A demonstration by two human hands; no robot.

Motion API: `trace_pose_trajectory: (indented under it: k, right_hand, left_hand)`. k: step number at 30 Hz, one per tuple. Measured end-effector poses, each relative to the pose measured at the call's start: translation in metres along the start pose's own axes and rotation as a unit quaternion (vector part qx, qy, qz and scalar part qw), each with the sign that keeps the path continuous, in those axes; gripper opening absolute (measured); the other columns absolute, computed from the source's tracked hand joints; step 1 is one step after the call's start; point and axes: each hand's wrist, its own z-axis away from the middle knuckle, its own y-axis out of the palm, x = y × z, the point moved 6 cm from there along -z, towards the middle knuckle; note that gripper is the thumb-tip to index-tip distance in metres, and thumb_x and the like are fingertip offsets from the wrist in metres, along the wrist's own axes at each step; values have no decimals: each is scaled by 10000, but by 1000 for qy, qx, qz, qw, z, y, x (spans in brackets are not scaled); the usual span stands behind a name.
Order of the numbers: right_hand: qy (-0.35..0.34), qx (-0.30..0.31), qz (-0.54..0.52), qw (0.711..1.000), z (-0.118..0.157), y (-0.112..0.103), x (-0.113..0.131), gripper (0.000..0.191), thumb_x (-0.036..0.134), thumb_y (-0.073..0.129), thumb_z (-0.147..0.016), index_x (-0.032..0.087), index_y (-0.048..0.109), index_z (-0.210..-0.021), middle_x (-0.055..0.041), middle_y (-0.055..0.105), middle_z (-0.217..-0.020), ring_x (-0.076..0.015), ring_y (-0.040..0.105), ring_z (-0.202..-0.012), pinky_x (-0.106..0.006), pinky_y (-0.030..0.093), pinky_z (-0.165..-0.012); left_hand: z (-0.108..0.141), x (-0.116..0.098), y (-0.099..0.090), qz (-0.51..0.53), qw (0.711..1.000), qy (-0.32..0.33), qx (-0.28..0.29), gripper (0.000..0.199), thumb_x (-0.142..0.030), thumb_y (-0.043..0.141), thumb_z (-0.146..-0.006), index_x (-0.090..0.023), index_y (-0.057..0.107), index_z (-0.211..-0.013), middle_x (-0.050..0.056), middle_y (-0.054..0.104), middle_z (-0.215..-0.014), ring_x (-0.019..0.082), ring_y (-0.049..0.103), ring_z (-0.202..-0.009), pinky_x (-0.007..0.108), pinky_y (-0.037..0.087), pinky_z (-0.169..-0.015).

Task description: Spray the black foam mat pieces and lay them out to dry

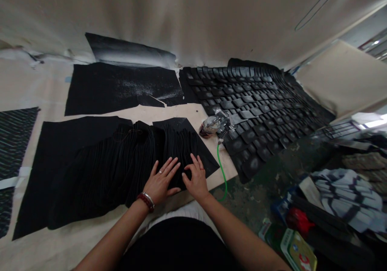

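My left hand [161, 181] lies flat with its fingers spread on a fanned row of black fabric pieces [177, 140]. Beside it, my right hand [196, 178] touches the right end of this row; its thumb and curled index finger are apart, and the other fingers are stretched out. A longer row of overlapping black pieces [102, 170] extends to the left, with a thin loop of cord [128, 133] on top. Under both rows are flat black sheets [59, 142]. What lies beneath my palms is hidden.
Beyond my right hand sits a spray gun [219, 124] with a green hose [223, 170]. Shingled black pieces [256, 109] cover the right side. A black sheet [121, 87] lies at the back. On the right are a green-and-yellow can [292, 244] and checked cloth [347, 198].
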Motion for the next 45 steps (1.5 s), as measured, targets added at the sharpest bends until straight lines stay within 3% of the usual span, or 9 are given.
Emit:
trace_pose_trajectory:
  k: [5,8,12,19,24,28,31,41,45]
  right_hand:
    - [-7,3,6,1000,-2,1,2,189,132,498,-736,250,581,-858,37,266,-1395,-235,103,-1300,-458,313,-950]
    - [-5,4,9,1000,-1,2,5,96,229,549,-757,255,589,-840,36,253,-1400,-265,97,-1298,-492,321,-929]
    - [-2,5,13,1000,0,2,7,115,311,591,-748,247,566,-840,17,237,-1407,-284,93,-1296,-517,327,-910]
    - [-5,4,16,1000,-1,-1,8,152,220,550,-737,224,538,-888,-6,214,-1417,-252,81,-1302,-473,321,-931]
    - [-27,9,29,999,-1,-1,14,179,122,495,-730,249,581,-823,66,264,-1396,-225,62,-1307,-467,228,-990]
    - [-20,9,43,999,0,3,16,53,249,558,-752,244,570,-803,43,279,-1391,-241,85,-1302,-505,191,-993]
    - [-16,10,51,999,0,4,18,113,330,595,-744,239,548,-792,33,278,-1391,-235,102,-1299,-502,184,-998]
    - [-3,7,69,998,0,4,22,151,221,565,-717,228,515,-860,-1,271,-1393,-227,114,-1294,-493,163,-1009]
    - [-10,12,75,997,-1,5,26,197,156,527,-720,266,546,-881,50,258,-1396,-222,98,-1298,-504,143,-1008]
  left_hand:
    - [2,5,-2,10,1000,11,9,767,-552,437,-745,-249,140,-1383,47,220,-1437,211,139,-1326,468,57,-1057]
    - [2,6,-2,14,1000,13,7,756,-539,442,-749,-251,145,-1382,47,225,-1436,208,145,-1325,464,60,-1057]
    - [3,6,-1,21,1000,10,1,741,-542,440,-750,-258,165,-1378,51,231,-1433,215,156,-1323,474,49,-1055]
    - [4,9,1,24,1000,13,8,767,-554,452,-738,-252,158,-1379,49,212,-1439,214,153,-1323,471,36,-1059]
    - [4,10,2,22,1000,16,10,717,-500,442,-769,-253,158,-1379,41,214,-1438,205,150,-1324,468,50,-1061]
    - [4,10,2,16,1000,14,11,686,-457,442,-783,-254,166,-1377,35,199,-1442,201,145,-1326,468,48,-1063]
    - [4,11,3,15,1000,13,12,696,-451,449,-781,-252,153,-1379,34,195,-1443,201,140,-1327,471,51,-1063]
    - [5,14,-1,16,1000,17,12,708,-438,465,-775,-262,141,-1380,24,211,-1439,208,136,-1328,487,56,-1060]
    - [8,18,-2,17,1000,3,7,684,-421,451,-788,-272,140,-1379,27,239,-1430,211,138,-1327,503,55,-1054]
